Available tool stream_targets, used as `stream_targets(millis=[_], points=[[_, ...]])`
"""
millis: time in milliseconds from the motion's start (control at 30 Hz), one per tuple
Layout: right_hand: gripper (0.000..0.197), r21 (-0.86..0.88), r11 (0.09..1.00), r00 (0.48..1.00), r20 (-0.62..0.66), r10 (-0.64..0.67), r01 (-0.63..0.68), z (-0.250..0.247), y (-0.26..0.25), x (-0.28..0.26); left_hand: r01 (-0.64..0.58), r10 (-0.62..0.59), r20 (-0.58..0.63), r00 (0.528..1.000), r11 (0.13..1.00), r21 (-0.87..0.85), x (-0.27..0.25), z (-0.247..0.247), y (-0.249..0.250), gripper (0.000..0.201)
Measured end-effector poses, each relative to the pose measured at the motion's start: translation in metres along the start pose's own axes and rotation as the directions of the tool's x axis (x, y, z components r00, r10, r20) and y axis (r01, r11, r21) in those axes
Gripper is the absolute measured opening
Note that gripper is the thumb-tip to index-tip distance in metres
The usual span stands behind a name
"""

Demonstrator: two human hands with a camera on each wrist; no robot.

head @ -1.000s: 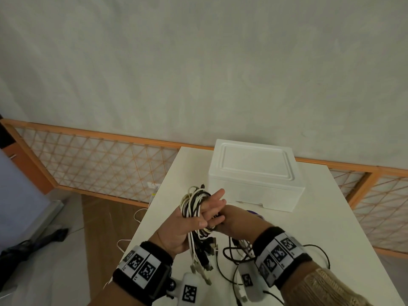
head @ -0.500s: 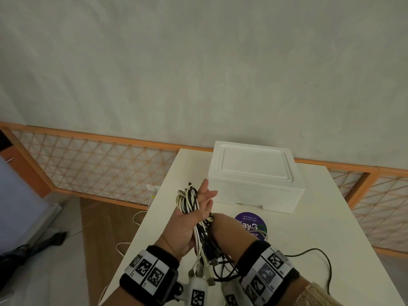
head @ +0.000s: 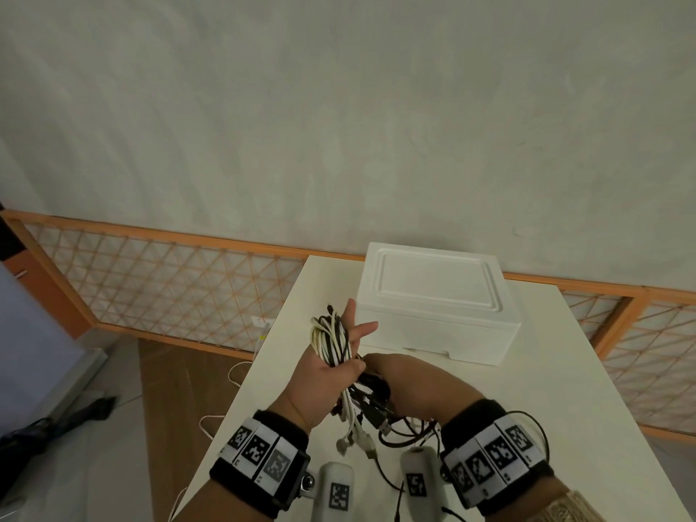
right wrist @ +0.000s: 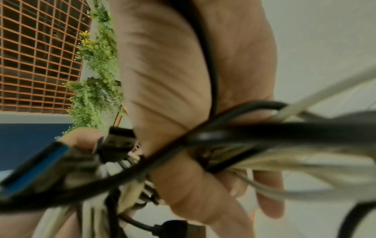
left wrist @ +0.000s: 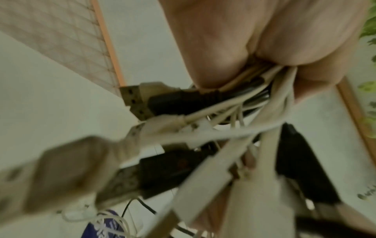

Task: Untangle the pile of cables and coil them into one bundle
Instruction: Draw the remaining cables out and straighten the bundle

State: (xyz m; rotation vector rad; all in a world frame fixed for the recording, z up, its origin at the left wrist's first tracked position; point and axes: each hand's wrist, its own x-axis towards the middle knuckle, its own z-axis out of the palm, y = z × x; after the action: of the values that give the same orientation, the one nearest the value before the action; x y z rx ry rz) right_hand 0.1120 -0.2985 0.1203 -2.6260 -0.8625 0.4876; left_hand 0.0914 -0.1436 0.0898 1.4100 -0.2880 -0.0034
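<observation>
A bundle of white and black cables [head: 332, 337] is looped over my left hand [head: 348, 350], held above the white table [head: 527, 389]. The thumb presses the strands against the palm while the fingers point up. Plug ends [head: 357, 427] hang below the hand. In the left wrist view the USB plugs [left wrist: 162, 103] dangle from the left hand's pinch [left wrist: 223, 48]. My right hand [head: 399, 378] sits just right of and below the bundle, fingers curled round a black cable. In the right wrist view that black cable [right wrist: 264, 128] crosses the right hand [right wrist: 173, 80] and runs across the pale strands.
A white foam box [head: 433, 295] stands on the table behind the hands. A loose loop of black cable [head: 534, 427] lies on the table by my right wrist. An orange lattice rail [head: 169, 280] runs along the wall. White cords [head: 233, 374] trail on the floor at left.
My right hand has moved with the black cable from under the left hand to the bundle's right side. My left hand keeps the bundle raised, fingers spread a little wider.
</observation>
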Motion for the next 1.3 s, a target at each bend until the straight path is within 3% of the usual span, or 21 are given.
stream_targets(millis=[100,167,267,333,433,533,667,767,867,1000,1100,1233,1300], points=[[0.059,-0.036,0.999,0.999,0.032,-0.021,0.022,-0.004,0.004,-0.003,-0.015,0.000,0.093,0.996,0.988,0.155,0.000,-0.004,-0.001,0.076],[0.075,-0.060,0.998,0.999,0.049,-0.012,0.015,-0.004,0.003,-0.004,-0.012,-0.007,0.114,0.993,0.987,0.162,0.000,-0.006,0.003,0.079],[0.109,-0.052,0.997,0.995,0.083,-0.046,0.051,0.003,-0.001,-0.006,-0.036,0.036,-0.001,0.999,0.998,0.042,0.003,-0.010,0.007,0.066],[0.117,-0.049,0.997,0.996,0.077,-0.049,0.053,0.007,-0.003,-0.006,-0.032,0.029,-0.058,0.998,0.998,-0.048,0.004,-0.013,0.007,0.056],[0.087,-0.039,0.999,1.000,-0.009,-0.028,0.028,0.012,-0.006,-0.003,0.004,-0.004,-0.002,1.000,0.997,0.075,0.004,-0.015,0.003,0.058],[0.062,-0.096,0.995,1.000,-0.017,0.018,-0.020,0.018,-0.009,-0.001,0.076,-0.068,-0.052,0.996,0.983,0.164,0.006,-0.017,-0.005,0.062],[0.042,-0.076,0.996,0.999,0.014,0.048,-0.047,0.020,-0.008,0.001,0.176,-0.154,-0.099,0.983,0.945,0.278,0.006,-0.023,-0.017,0.061],[0.033,0.002,0.999,0.999,0.027,0.039,-0.039,0.015,-0.004,0.001,0.177,-0.183,-0.027,0.983,0.891,0.417,0.005,-0.025,-0.018,0.070],[0.029,0.056,0.998,0.998,0.054,0.022,-0.025,0.012,-0.007,0.003,0.134,-0.171,0.023,0.985,0.841,0.525,0.006,-0.023,-0.017,0.071],[0.033,0.224,0.973,0.998,0.042,0.052,-0.061,0.012,-0.011,0.004,0.093,-0.092,-0.033,0.995,0.792,0.604,0.008,-0.023,-0.014,0.057],[0.047,0.475,0.877,0.997,0.035,0.065,-0.074,0.012,-0.010,0.003,0.130,-0.149,-0.012,0.989,0.812,0.568,0.006,-0.025,-0.014,0.048],[0.043,0.645,0.762,0.998,0.042,0.045,-0.061,0.015,-0.003,0.009,0.134,-0.263,0.151,0.953,0.811,0.569,0.001,-0.028,-0.014,0.072],[0.042,0.751,0.657,0.996,0.010,0.091,-0.067,0.015,0.003,0.012,0.138,-0.337,0.233,0.912,0.789,0.599,-0.003,-0.028,-0.015,0.042]])
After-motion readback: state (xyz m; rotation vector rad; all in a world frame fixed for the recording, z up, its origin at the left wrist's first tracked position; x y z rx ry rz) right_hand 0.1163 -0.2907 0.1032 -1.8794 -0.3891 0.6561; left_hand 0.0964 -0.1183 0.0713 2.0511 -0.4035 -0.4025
